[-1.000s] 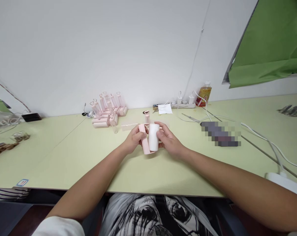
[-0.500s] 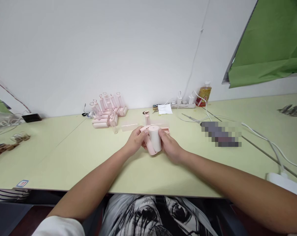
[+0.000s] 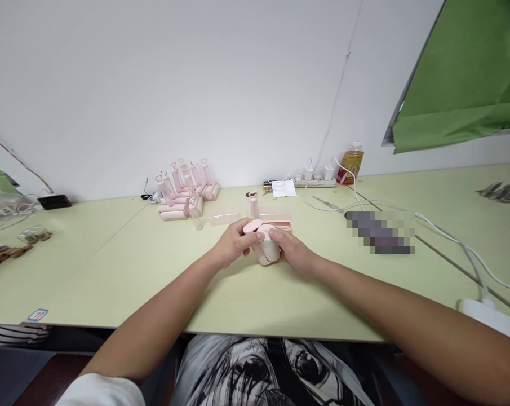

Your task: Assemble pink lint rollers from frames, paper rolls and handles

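Both hands are together over the middle of the table. My left hand is closed on a pink, rounded plastic shell, which stands tilted. Against its right side my right hand grips a white cylinder with a pale pinkish top, and both thumbs press at that top. Whether the cylinder sits inside the shell or only beside it, I cannot tell. Just behind my fingers lies an open pink case part. A pink piece with a heart-shaped top stands upright behind the hands.
Several pink cases and heart-topped pieces are grouped at back left. Clear plastic sheets lie near them. A power strip, a drink bottle, white cables and a blurred dark object are on the right.
The white cylinder and pink shell have tipped, so their tops now face me more. Both thumbs have moved onto the cylinder's top. More of the open case part behind shows.
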The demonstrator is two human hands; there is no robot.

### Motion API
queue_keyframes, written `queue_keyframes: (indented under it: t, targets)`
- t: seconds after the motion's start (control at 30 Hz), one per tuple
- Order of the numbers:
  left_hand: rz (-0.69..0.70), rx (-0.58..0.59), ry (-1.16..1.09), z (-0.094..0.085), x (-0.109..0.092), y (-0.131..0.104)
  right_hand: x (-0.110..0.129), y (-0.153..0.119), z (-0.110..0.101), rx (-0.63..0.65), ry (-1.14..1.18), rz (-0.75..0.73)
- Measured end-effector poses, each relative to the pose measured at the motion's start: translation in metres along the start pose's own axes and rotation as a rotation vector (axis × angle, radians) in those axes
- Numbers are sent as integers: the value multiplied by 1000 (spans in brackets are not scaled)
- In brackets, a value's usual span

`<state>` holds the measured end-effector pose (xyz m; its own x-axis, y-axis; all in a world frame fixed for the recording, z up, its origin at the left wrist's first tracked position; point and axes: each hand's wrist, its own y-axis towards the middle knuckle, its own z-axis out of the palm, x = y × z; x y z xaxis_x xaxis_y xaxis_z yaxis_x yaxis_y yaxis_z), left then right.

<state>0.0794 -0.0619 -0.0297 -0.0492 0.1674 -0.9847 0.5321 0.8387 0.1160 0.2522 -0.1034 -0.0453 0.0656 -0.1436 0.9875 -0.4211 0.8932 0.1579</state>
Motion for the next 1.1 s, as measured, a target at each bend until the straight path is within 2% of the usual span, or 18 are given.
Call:
queue_keyframes:
  t: [0.13, 0.3, 0.4, 0.67, 1.1]
  targets:
    - [-18, 86, 43, -6, -9, -4, 1, 2, -9, -21, -372, -58]
    - [-106, 228, 27, -9, -11, -6, 8, 1, -18, -7, -741, 37]
    - [-153, 245, 47, -9, -4, -4, 12, -2, -20, 16, -858, 102]
    - [-267, 225, 66, -8, 12, 1, 8, -1, -24, -5, -990, 144]
    - [-205, 173, 25, -2, 3, 0, 12, 0, -20, 45, -964, 119]
